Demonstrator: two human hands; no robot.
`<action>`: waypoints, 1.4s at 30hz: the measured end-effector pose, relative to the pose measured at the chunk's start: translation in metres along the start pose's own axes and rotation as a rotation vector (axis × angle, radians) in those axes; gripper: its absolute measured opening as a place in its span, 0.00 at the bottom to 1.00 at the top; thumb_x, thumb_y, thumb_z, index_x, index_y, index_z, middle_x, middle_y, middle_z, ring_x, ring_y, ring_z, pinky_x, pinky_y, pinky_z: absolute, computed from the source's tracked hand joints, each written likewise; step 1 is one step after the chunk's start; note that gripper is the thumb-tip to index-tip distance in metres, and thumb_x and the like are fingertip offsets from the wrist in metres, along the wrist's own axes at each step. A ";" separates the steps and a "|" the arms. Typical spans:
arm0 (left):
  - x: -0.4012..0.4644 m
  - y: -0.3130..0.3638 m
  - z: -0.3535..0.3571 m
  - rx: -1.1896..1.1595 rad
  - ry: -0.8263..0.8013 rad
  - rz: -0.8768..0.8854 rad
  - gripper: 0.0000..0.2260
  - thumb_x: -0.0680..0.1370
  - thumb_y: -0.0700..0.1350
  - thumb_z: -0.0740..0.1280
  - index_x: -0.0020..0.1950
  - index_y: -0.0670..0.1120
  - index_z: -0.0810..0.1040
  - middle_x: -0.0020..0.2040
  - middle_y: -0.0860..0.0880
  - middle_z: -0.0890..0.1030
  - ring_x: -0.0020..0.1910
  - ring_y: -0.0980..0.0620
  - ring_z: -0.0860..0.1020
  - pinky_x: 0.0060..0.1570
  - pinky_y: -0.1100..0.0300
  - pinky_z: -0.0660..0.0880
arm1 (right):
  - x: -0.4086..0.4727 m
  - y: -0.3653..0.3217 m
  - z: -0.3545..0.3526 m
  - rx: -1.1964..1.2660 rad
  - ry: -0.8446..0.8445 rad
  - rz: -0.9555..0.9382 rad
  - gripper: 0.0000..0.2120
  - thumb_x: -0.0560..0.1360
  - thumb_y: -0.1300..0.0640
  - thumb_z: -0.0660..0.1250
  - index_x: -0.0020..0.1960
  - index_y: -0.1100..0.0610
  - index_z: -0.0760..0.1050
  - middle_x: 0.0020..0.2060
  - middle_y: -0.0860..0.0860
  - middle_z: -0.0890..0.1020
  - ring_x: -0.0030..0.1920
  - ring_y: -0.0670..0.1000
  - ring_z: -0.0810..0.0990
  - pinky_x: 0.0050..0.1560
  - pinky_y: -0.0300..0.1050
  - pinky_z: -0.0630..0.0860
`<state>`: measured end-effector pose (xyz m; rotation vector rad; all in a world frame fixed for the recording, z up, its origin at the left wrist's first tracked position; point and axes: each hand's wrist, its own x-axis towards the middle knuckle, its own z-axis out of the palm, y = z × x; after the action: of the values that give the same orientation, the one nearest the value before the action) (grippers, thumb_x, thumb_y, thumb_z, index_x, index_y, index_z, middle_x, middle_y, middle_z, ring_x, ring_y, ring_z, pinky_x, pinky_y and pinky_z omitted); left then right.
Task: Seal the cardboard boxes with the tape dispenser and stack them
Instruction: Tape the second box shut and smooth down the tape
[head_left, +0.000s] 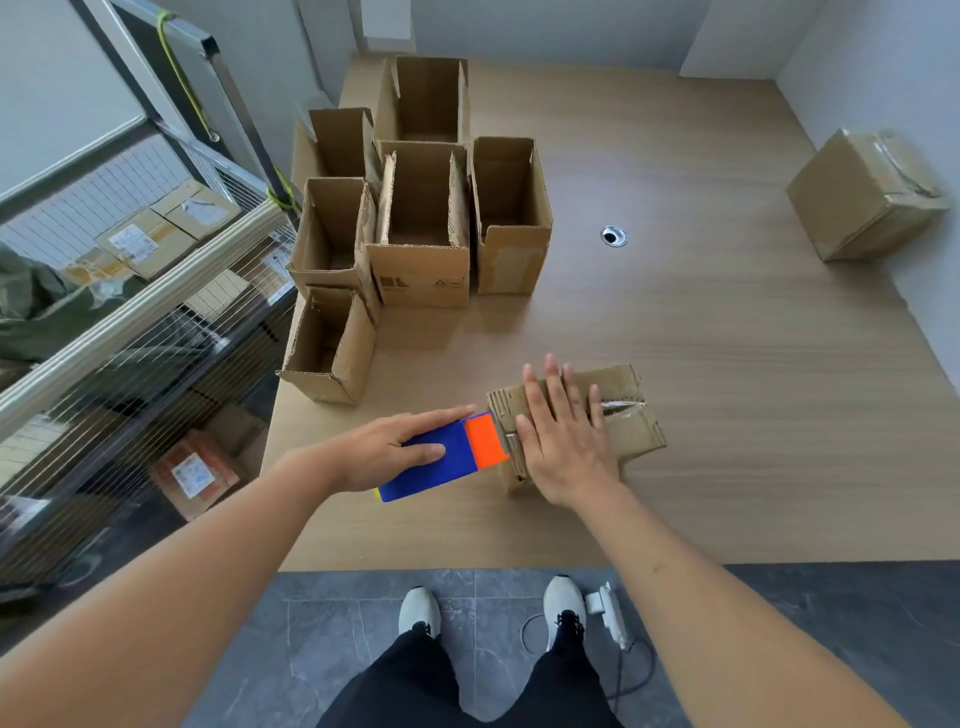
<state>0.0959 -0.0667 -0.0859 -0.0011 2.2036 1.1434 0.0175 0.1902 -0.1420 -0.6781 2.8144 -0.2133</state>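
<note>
The left hand (400, 449) grips the blue and orange tape dispenser (447, 457), fingers laid along its top and thumb curled round the near side, its orange nose touching the left end of the small cardboard box (623, 415); the right hand (561, 436) lies flat on that box's top with fingers straight, pressing the flaps down and holding nothing; the step in hand looks to be taping this box's seam, with tape already showing on its right part; the next move probably calls for drawing the dispenser over the left edge and down the end face, keeping the flat palm on the flaps so they do not spring, then tearing the tape cleanly; the box sits on the wooden table (727, 364) near its front edge, directly under the right palm and just right of the dispenser; farther back on the left stands a cluster of open boxes (421, 223), flaps up and unsealed; well apart at the far right lies a sealed box (852, 197) alone, so stacking seems not yet begun
</note>
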 end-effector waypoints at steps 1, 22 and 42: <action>-0.002 -0.004 0.000 0.021 -0.007 0.016 0.25 0.86 0.50 0.59 0.74 0.78 0.57 0.68 0.56 0.73 0.61 0.57 0.72 0.63 0.61 0.66 | 0.002 0.002 0.000 -0.006 -0.004 -0.012 0.31 0.82 0.40 0.37 0.82 0.46 0.32 0.80 0.46 0.32 0.80 0.50 0.31 0.79 0.59 0.33; 0.022 -0.011 0.003 0.131 -0.111 -0.176 0.21 0.86 0.58 0.52 0.76 0.76 0.52 0.75 0.56 0.67 0.64 0.48 0.72 0.67 0.48 0.68 | 0.002 0.005 -0.001 -0.044 -0.029 -0.057 0.34 0.80 0.34 0.33 0.82 0.45 0.34 0.80 0.47 0.32 0.80 0.51 0.30 0.80 0.61 0.37; -0.009 0.001 -0.020 0.089 0.091 0.027 0.36 0.81 0.46 0.69 0.73 0.79 0.55 0.63 0.52 0.72 0.59 0.49 0.73 0.61 0.44 0.74 | 0.002 0.009 -0.037 0.177 -0.213 -0.294 0.39 0.70 0.56 0.76 0.77 0.44 0.65 0.83 0.49 0.47 0.82 0.54 0.42 0.81 0.54 0.49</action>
<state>0.0918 -0.0826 -0.0720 0.0143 2.3399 1.0780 0.0020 0.2006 -0.1088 -1.0054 2.4513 -0.4103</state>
